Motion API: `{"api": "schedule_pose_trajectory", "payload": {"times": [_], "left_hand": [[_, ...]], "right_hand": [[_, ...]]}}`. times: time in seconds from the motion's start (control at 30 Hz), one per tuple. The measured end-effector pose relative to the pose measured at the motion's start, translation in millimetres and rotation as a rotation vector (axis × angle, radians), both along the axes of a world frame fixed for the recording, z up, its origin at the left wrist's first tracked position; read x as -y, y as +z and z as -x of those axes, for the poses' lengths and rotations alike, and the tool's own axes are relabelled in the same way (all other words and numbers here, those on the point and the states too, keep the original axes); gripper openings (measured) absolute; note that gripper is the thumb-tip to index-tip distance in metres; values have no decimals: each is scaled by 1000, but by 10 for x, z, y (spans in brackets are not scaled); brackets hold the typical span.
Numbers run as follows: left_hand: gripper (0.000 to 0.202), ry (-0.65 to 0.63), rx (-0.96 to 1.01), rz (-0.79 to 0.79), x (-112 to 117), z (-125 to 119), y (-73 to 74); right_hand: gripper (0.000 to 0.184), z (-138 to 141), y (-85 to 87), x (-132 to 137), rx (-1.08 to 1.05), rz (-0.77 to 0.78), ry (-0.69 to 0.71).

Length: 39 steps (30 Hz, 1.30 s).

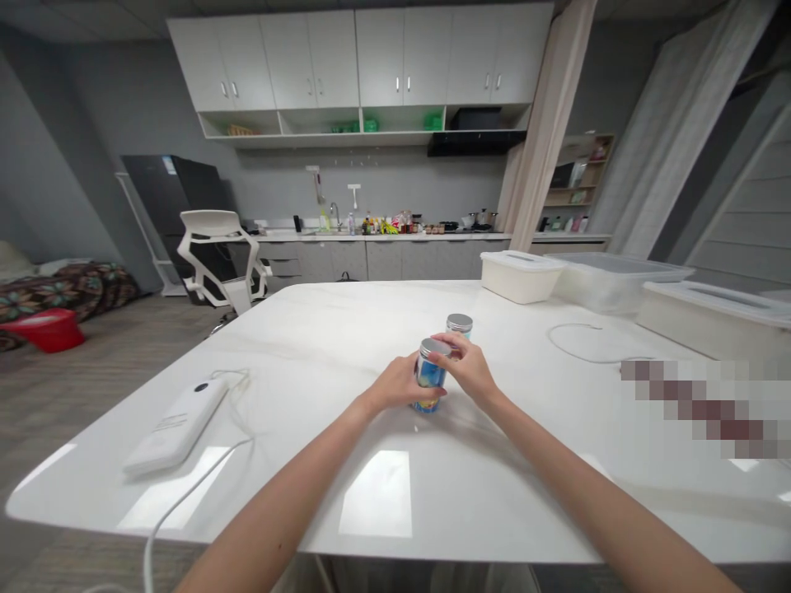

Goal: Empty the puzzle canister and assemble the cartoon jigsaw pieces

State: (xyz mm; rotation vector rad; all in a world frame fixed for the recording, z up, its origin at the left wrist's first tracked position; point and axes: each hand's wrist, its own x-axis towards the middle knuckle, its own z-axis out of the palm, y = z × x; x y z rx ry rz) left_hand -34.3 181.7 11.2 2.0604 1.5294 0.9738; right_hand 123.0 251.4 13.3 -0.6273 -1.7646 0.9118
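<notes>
A small clear jar (431, 375) with a blue printed label and a silver screw lid (435, 347) stands upright on the white table. My left hand (399, 382) is wrapped around its body from the left. From the right, the thumb and fingers of my right hand (468, 367) close on the lid's edge, and the lid sits on the jar. Just behind stands a second silver-lidded jar (459, 323). My right hand partly covers its lower part, and whether the two jars touch I cannot tell.
White lidded bins (522, 277) and a translucent box (611, 282) line the table's right rear. A thin cable (568, 352) lies before them. On the left is a white power strip-like device (179, 428) with a cord (198, 478). A pixelated patch covers the right side.
</notes>
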Motion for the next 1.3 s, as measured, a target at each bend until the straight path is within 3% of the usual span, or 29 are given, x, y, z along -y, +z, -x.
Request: {"api": "schedule_pose_trajectory", "payload": {"times": [0.17, 0.33, 0.5, 0.67, 0.73, 0.8, 0.87, 0.97, 1.07, 1.17, 1.23, 1.3], "left_hand": [[34, -102, 147, 129, 12, 6, 5], [32, -117, 276, 181, 6, 77, -40], [28, -145, 372, 252, 18, 27, -28], [26, 23, 412, 192, 53, -295, 0], [31, 171, 320, 87, 79, -413, 25], [27, 210, 226, 39, 106, -466, 59], [21, 137, 221, 45, 125, -453, 87], [20, -62, 445, 188, 146, -384, 84], [26, -395, 773, 455, 166, -361, 23], [36, -726, 954, 694, 168, -376, -46], [38, -796, 987, 730, 152, -363, -68], [35, -761, 989, 671, 128, -315, -72]], "right_hand": [[44, -10, 23, 38, -23, 127, 38], [51, 24, 32, 107, -130, 393, 94], [52, 73, -6, 128, -214, 496, 143], [50, 59, 66, 190, -300, 478, 163], [46, 33, 121, 224, -299, 494, 179], [43, 8, 165, 248, -272, 516, 204], [41, -12, 187, 254, -256, 530, 234], [35, -46, 182, 245, -249, 526, 332], [32, -109, 175, 239, -215, 459, 555], [47, -174, 200, 248, -193, 358, 796], [54, -197, 231, 252, -178, 310, 825], [52, -204, 263, 251, -154, 302, 732]]}}
